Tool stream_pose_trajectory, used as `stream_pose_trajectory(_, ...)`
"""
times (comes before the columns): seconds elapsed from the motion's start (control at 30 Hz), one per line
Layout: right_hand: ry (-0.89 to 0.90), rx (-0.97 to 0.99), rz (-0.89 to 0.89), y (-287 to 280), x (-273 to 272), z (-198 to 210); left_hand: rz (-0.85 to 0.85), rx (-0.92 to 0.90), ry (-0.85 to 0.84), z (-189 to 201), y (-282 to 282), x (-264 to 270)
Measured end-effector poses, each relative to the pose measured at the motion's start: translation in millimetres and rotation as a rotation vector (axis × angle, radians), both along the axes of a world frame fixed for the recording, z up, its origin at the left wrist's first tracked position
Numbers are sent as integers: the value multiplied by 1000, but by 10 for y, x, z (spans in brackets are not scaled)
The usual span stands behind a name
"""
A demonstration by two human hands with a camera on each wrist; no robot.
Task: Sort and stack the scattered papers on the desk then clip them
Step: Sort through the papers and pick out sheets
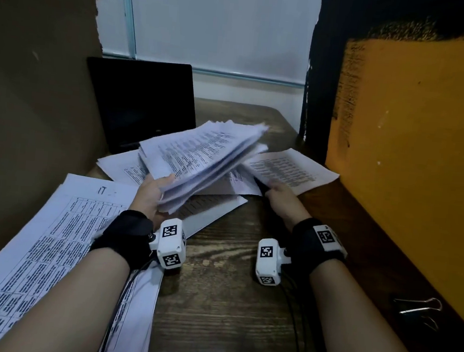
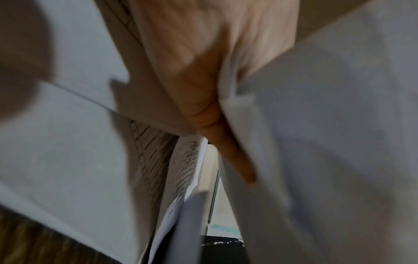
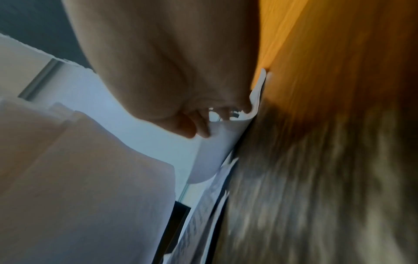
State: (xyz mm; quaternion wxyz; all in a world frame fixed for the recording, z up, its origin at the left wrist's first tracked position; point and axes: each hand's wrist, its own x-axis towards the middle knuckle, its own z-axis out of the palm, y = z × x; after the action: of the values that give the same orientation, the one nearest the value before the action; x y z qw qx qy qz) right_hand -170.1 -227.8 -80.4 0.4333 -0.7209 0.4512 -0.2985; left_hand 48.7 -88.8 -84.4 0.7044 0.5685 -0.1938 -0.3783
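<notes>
Landmark: held bundle, fanned sheets raised off the counter.

1. Table-printed sheets, near-left of the bundle, flat.
2. Binder clip, near-right of the bundle, well apart.
3. Left hand: grip curled round the bundle's near corner; long axis runs away, up and right.
4. Right hand, just right of the bundle: grip pinching the near edge of 1 loose sheet.
5. Loose sheets lying under the bundle.
6. Laptop behind the bundle.

Judgement: the pinched sheet travels leftward to the bundle; right hand is nearer.

Right hand fingers pinch a curled paper sheet beside the wooden desk.
</notes>
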Motion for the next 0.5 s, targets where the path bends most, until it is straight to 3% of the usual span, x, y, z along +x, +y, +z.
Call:
stream_pose_trajectory(0.1,-559,17,-157,-76,-181,112,-185,-8,-95,26,14,-92)
stream_pose_trajectory(0.13,-666,32,-164,-80,-255,163,-262,28,-157,31,12,-133)
stream_pose_trajectory(0.2,-758,-7,-67,-30,-392,292,-413,150,-296,44,18,-199)
stream_pose_trajectory(0.27,-808,95,97,22,-483,432,-488,238,-374,52,49,-209)
stream_pose_trajectory(0.3,-786,126,185,69,-502,487,-486,267,-392,57,61,-193)
stream_pose_trajectory(0.4,-479,190,383,160,-484,489,-448,276,-403,52,58,-164)
stream_pose_trajectory(0.5,-185,374,499,198,-523,426,-432,281,-393,42,44,-166)
